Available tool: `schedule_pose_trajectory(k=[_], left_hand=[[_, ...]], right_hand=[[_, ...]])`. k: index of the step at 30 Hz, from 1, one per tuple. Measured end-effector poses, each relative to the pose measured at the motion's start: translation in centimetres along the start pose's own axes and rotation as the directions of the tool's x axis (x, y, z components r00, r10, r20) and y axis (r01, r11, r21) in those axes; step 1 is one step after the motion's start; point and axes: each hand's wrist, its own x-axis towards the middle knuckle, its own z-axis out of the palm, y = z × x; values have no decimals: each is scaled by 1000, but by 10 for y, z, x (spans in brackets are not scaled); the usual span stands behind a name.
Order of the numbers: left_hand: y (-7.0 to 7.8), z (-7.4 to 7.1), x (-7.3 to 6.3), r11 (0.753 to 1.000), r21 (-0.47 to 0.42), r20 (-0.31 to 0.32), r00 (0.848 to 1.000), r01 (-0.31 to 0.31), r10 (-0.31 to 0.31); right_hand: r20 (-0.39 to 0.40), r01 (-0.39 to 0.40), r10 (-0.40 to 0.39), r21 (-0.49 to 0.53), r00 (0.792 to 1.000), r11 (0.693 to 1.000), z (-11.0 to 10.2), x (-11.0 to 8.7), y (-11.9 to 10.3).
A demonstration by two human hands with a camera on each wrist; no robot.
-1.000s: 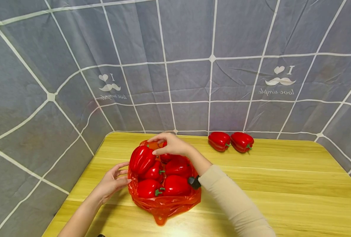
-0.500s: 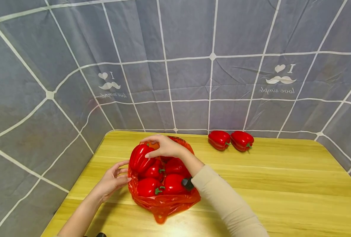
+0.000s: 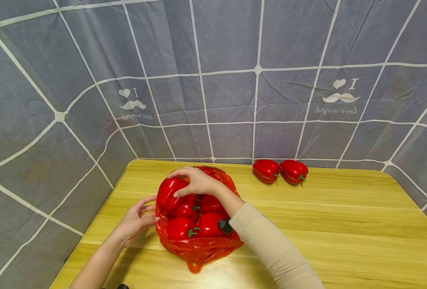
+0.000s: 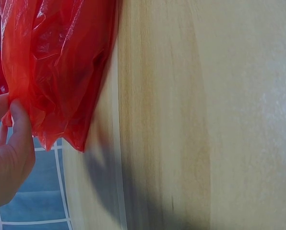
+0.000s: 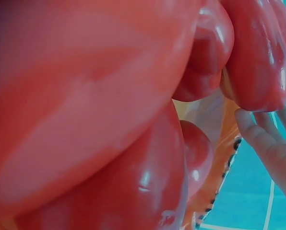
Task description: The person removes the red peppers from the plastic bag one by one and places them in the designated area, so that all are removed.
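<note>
The right hand (image 3: 195, 180) grips a red pepper (image 3: 167, 196) at ten o'clock in a red plastic bag (image 3: 202, 251), pinched at nine by the left hand (image 3: 137, 220); should its thin edge sag, the pepper could roll out.

We count one worktop (image 3: 328, 224); two loose peppers (image 3: 266, 171) by its far edge; one red bag (image 3: 200, 251) toward its left edge; at least five bagged peppers (image 3: 180, 228), any deeper ones hidden; one left hand (image 3: 139, 220), one right hand (image 3: 196, 181); two printed slogans (image 3: 340, 98) on the grey cloth (image 3: 231, 32).
</note>
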Motion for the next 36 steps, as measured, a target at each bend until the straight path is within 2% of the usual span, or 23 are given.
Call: schedule_pose_trajectory(k=[21,36], left_hand=[[3,2,-3,1000,-1,-6,1000,-12,12],[5,3,-3,1000,-2,-13,1000,-7,7]], right_hand=[[-41,-25,25,-1,999,1000,-2,-5,-1],[-94,7,-7,-3,996,1000,0,-8,5]])
